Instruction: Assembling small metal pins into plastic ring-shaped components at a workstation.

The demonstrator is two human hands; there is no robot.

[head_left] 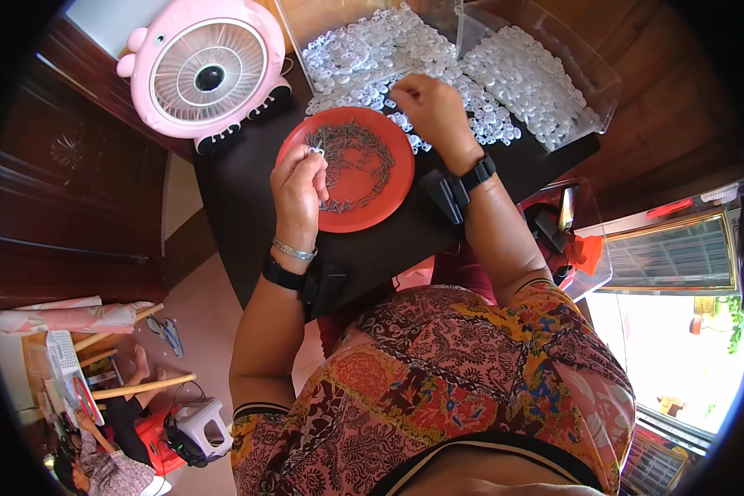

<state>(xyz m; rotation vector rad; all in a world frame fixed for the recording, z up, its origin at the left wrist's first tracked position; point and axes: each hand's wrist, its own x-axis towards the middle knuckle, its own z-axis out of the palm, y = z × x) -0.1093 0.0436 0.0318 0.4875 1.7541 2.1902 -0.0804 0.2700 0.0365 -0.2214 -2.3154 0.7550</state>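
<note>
My left hand [299, 183] is over the left side of a red round plate [364, 221], its fingers pinched on a small white plastic piece [316, 152]. Many small grey metal pins or screws [357, 136] lie in a ring on that plate. Beyond the plate's upper right edge, my right hand [438, 114] is lowered at a heap of small white plastic pieces with holes [492, 116]. Its fingers are curled together, and anything between the tips is too small to make out. Each wrist wears a black strap with a black device.
Two clear bins, left [306, 58] and right [608, 95], hold more white pieces at the back of the dark table [240, 207]. A pink animal-shaped fan [145, 91] stands at the far left. Another person [116, 471] sits at lower left, near a grey-and-red stool [202, 430].
</note>
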